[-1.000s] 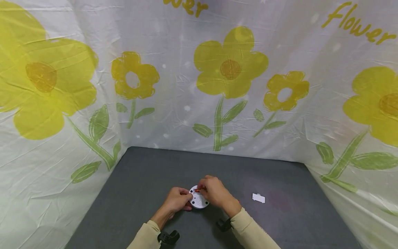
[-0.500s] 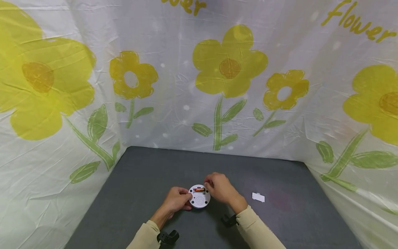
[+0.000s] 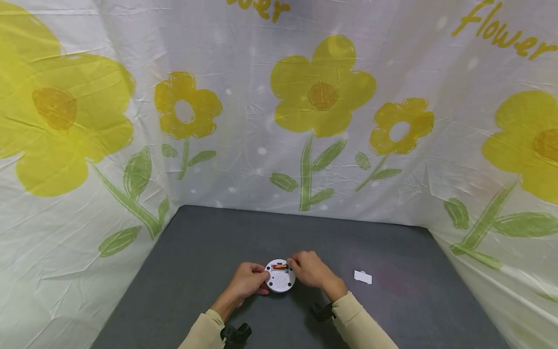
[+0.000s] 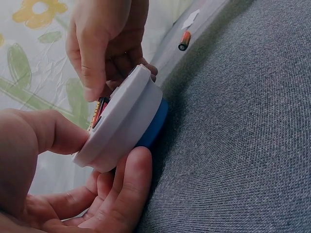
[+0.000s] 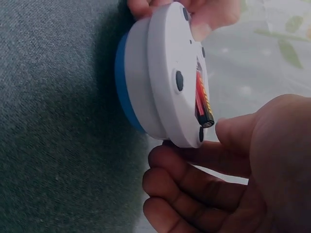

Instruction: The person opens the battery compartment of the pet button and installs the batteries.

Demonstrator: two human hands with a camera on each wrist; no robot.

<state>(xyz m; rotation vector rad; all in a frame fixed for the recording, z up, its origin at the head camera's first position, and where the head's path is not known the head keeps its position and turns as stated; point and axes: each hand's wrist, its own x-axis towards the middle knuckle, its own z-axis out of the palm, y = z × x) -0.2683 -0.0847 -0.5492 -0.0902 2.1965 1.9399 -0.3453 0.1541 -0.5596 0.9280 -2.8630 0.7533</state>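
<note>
A round white device with a blue underside lies with its foot-studded, perforated face up. In its slot sits a red and black battery, one end of which sticks up a little in the right wrist view. My left hand holds the device's left edge, thumb on top and fingers beneath. At the right edge is my right hand: its index finger curls behind the rim, and its thumb is close by the battery's raised end. Whether that thumb touches the battery is unclear.
A loose battery lies on the dark cloth-covered table, seen in the left wrist view. To the right rests a small white battery cover. A flower-printed curtain hangs around the table.
My right hand drew back from over the slot to the right, uncovering the battery, then came slightly back to the device's right rim. My left hand kept its hold.
</note>
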